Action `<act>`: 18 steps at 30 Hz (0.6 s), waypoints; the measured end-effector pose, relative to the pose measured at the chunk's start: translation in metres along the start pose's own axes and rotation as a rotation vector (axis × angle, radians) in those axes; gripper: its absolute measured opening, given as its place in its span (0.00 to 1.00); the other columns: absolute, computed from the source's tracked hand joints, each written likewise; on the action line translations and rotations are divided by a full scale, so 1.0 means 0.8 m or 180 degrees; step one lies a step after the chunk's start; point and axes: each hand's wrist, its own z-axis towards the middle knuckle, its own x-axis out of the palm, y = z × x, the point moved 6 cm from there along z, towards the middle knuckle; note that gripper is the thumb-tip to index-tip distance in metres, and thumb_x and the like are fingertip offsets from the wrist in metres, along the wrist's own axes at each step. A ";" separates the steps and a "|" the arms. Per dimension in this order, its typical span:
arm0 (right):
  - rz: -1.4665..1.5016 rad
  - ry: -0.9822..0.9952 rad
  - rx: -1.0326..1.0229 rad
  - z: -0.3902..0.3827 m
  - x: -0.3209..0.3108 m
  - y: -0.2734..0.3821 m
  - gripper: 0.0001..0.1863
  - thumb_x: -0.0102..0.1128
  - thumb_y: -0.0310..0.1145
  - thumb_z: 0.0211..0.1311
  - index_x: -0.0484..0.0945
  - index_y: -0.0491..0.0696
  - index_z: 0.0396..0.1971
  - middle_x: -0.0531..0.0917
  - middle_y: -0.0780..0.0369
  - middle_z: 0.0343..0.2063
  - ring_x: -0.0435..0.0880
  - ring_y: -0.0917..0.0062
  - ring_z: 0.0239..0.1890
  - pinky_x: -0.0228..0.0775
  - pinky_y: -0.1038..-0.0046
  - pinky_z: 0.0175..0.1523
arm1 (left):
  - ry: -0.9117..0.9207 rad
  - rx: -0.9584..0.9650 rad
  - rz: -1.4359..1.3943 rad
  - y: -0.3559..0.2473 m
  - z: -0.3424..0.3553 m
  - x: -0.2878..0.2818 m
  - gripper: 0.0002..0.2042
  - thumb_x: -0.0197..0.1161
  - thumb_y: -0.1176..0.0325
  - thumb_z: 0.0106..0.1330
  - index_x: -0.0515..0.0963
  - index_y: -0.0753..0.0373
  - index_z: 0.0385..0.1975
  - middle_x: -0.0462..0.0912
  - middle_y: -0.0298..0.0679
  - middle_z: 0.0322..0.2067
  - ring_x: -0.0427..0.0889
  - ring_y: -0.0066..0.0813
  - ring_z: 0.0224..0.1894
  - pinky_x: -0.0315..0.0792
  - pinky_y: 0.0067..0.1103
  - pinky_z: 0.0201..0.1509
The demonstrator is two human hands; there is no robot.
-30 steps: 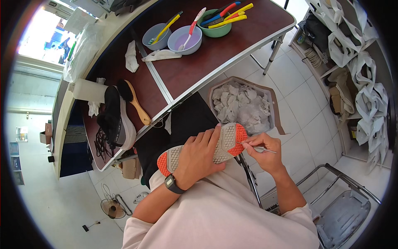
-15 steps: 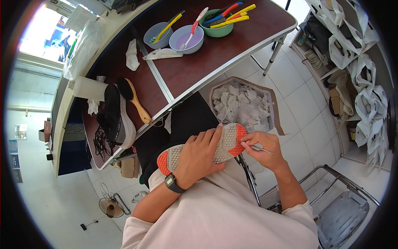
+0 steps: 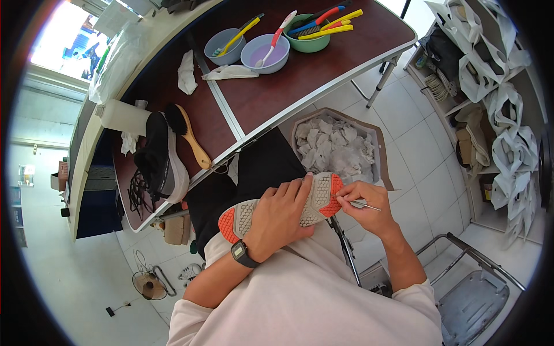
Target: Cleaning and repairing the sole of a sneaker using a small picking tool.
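While the black sneaker [image 3: 163, 164] and wooden-handled brush [image 3: 187, 135] lay untouched on the brown folding table [image 3: 300, 81], little had shifted over the last second: the left hand [image 3: 280, 216] stayed clamped across the upturned shoe [image 3: 285, 207] over the lap, fingers wrapped round its midsole. The sole showed pale grey lattice tread with orange pads at heel and toe. The right hand [image 3: 360, 207] had kept its pinch closed on a thin metal pick [image 3: 365, 203], tip held at the orange forefoot pad; judged as continued scraping in one spot. A cardboard box of crumpled white paper [image 3: 337, 144] sat on the floor beyond.
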 end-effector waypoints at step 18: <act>0.0419 0.0892 0.0336 0.024 -0.006 -0.009 0.07 0.72 0.21 0.56 0.79 0.41 0.25 0.88 0.59 0.29 0.86 0.75 0.31 0.78 0.75 0.39 | 0.0019 0.0077 0.0112 0.000 -0.001 0.001 0.50 0.78 0.54 0.39 0.65 0.69 0.66 0.78 0.42 0.51 0.80 0.35 0.48 0.74 0.27 0.50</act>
